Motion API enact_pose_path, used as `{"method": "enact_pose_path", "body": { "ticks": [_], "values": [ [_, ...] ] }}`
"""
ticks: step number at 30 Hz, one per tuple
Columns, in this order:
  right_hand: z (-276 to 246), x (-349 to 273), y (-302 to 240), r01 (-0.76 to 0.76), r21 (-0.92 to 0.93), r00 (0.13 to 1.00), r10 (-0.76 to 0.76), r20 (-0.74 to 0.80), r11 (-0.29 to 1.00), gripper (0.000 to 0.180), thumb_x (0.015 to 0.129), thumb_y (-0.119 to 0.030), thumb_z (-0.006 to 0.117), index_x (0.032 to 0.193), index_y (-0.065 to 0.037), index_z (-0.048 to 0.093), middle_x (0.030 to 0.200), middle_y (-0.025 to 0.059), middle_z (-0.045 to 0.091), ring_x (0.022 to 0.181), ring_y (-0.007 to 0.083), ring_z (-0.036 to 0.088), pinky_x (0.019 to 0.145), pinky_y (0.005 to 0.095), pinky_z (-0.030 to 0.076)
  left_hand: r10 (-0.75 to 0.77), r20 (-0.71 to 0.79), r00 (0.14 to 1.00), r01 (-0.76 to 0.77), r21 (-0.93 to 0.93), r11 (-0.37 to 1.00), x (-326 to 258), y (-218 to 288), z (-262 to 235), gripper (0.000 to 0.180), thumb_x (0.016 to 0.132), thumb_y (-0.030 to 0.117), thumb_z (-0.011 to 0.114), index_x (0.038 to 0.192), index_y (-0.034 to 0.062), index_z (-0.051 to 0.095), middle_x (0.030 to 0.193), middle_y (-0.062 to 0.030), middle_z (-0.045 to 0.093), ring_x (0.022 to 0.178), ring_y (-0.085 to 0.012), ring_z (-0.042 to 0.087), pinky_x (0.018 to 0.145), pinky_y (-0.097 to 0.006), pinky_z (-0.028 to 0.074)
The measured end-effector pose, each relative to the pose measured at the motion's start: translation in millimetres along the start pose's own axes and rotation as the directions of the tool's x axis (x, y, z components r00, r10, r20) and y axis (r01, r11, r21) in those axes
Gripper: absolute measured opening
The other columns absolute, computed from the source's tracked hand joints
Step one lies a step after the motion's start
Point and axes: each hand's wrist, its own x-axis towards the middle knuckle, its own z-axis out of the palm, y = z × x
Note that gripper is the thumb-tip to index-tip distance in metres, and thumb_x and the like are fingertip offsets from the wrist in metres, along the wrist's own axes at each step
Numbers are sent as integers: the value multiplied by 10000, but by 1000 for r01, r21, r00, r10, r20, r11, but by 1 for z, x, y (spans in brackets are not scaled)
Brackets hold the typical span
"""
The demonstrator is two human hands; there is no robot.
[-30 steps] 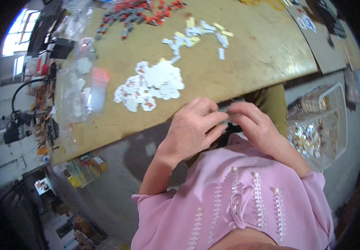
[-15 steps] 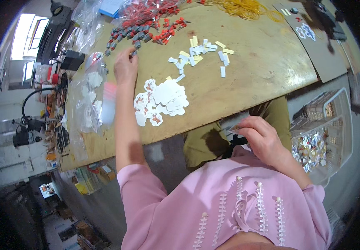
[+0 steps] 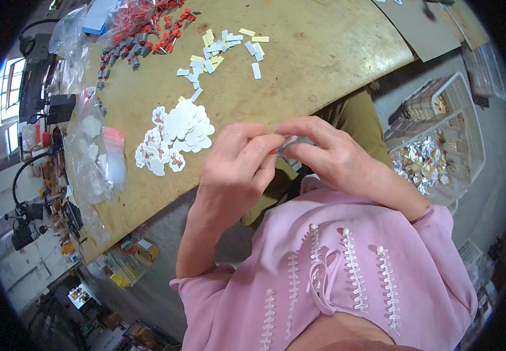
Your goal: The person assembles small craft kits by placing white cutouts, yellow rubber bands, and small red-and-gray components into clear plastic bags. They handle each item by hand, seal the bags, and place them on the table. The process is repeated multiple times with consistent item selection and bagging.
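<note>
Piece in hand: a small red-and-grey clip-like part [image 3: 281, 146], pinched between both hands just off the near edge of the table, above the person's lap.
Left hand [image 3: 238, 167]: fingers closed on the red end of the part.
Right hand [image 3: 338, 155]: fingers closed on the grey end; thumb and forefinger meet over it.
Progress: seems mid-run; one part is being worked, with plenty of stock unused.
Left to do: a heap of red-and-grey parts [image 3: 141, 29], scattered white and yellow strips [image 3: 223, 50] and a pile of white printed paper tags [image 3: 174, 134] lie on the worn wooden table [image 3: 323, 52].
Containers: a white wire basket [image 3: 440, 134] at the person's right holds shiny small pieces; a clear plastic bag [image 3: 98, 155] on the table holds white bits.
</note>
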Motion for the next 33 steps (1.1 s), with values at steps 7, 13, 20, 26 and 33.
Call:
{"method": "enact_pose_path", "body": {
  "ticks": [7, 13, 20, 26, 33],
  "values": [
    [-3, -15, 6, -90, 22, 995, 89, 55, 996, 243, 800, -34, 708, 1020, 45, 641, 1290, 227, 633, 1166, 390, 663, 944, 425, 587, -43, 44, 998, 51, -206, 977, 24, -16, -8, 240, 879, -10, 739, 1113, 43, 722, 1056, -149, 721, 955, -329, 712, 822, -396, 590],
    [-20, -14, -12, -43, 60, 999, 42, 21, 997, 242, 810, 8, 701, 1047, 40, 664, 1284, 202, 643, 1153, 372, 669, 929, 409, 593, -74, -316, 946, 171, 294, 940, 87, -155, -42, 204, 960, 94, 694, 1144, 54, 771, 986, -115, 742, 861, -263, 716, 796, -364, 566],
    [-14, -29, 10, -119, 18, 993, 119, -7, 993, 237, 812, 4, 694, 1045, 34, 668, 1256, 191, 654, 1146, 367, 673, 926, 413, 591, -293, -210, 933, 359, 464, 810, 116, -241, -49, 152, 911, 170, 738, 1022, 71, 769, 955, -137, 748, 920, -311, 723, 851, -427, 559],
    [-19, -24, 15, -117, 14, 992, 117, -36, 993, 198, 831, -5, 683, 1026, 15, 661, 1232, 184, 666, 1108, 364, 680, 908, 417, 593, -536, -281, 796, 552, -24, 833, 90, -202, -54, 125, 947, 131, 739, 1007, 21, 750, 947, -66, 760, 839, -148, 704, 782, -328, 557],
    [-26, 0, 7, -84, 58, 990, 90, -107, 995, 202, 850, 16, 670, 1049, -18, 679, 1199, 176, 688, 1055, 377, 702, 885, 423, 600, -280, 111, 954, 269, -732, 626, 54, -29, -13, 179, 878, -60, 770, 1036, 18, 743, 1052, -59, 716, 956, -156, 667, 884, -314, 535]
  ]
}}
